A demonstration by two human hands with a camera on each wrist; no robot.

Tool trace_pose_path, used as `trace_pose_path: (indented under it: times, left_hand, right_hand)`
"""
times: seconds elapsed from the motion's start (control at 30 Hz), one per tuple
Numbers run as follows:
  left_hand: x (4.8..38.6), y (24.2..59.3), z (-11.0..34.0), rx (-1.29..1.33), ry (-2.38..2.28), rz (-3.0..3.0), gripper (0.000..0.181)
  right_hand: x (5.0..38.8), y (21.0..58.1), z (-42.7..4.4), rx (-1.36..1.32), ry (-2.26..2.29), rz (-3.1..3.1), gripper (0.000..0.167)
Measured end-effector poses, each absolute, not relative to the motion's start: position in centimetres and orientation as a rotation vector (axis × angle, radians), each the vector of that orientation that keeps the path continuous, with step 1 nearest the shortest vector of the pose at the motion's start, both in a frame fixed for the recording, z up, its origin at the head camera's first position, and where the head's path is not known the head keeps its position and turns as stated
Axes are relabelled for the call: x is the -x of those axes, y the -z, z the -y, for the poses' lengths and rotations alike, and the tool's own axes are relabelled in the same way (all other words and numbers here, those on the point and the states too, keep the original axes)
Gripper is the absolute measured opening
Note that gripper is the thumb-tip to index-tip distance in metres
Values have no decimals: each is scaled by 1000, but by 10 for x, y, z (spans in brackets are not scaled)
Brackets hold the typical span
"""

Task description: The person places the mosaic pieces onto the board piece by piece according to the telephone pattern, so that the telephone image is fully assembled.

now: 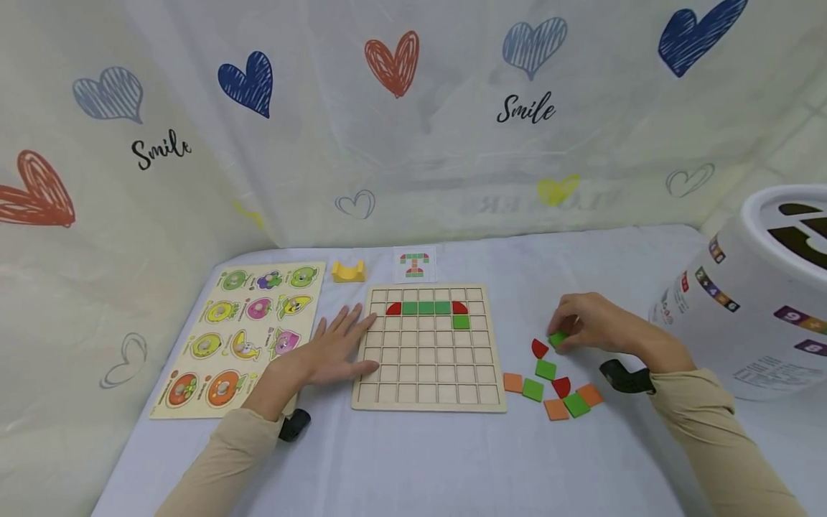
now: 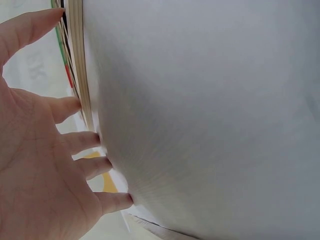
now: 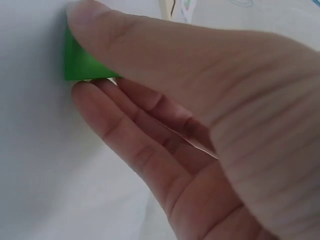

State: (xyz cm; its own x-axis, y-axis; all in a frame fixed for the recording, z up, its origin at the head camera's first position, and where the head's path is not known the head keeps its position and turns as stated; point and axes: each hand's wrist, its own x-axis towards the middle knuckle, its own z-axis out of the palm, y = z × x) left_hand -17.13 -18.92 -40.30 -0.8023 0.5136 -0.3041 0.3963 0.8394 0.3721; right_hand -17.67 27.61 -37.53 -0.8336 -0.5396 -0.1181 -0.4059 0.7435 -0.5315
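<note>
A wooden grid board (image 1: pixel 426 395) lies in the middle. In its upper part are a row of green square tiles (image 1: pixel 426 307) between a red quarter-round tile (image 1: pixel 394 309) and another red quarter-round (image 1: pixel 459 308), with one green square (image 1: pixel 461 322) beneath the right end. My left hand (image 1: pixel 336 348), fingers spread, rests at the board's left edge; the left wrist view shows the thumb and index fingertip by that edge. My right hand (image 1: pixel 591 323), right of the board, pinches a green tile (image 3: pixel 87 62) between thumb and fingers, low over the table. The fingers partly hide this tile.
Loose green (image 1: pixel 545 370), orange (image 1: pixel 555 410) and red tiles (image 1: pixel 561 388) lie right of the board. A pattern card (image 1: pixel 415 264) and a yellow block (image 1: pixel 349 272) are behind it. A fruit puzzle board (image 1: pixel 258 294) lies left. A white tub (image 1: pixel 743 316) stands at right.
</note>
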Motion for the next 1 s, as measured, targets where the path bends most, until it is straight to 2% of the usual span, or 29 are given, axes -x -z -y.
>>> trace_pose_path:
  times: [0.27,0.43,1.0]
  left_hand:
    - [171,403,190,-690,-417,-2623,91]
    - [172,404,190,-706,-413,-2628,90]
    - [172,402,188,-665,-415,-2608,92]
  right_hand:
    - [174,371,-278,813,782,-2674,24]
    - [175,362,-264,890,772,-2701,21]
    - [206,354,-124,1338,990,-2512,16]
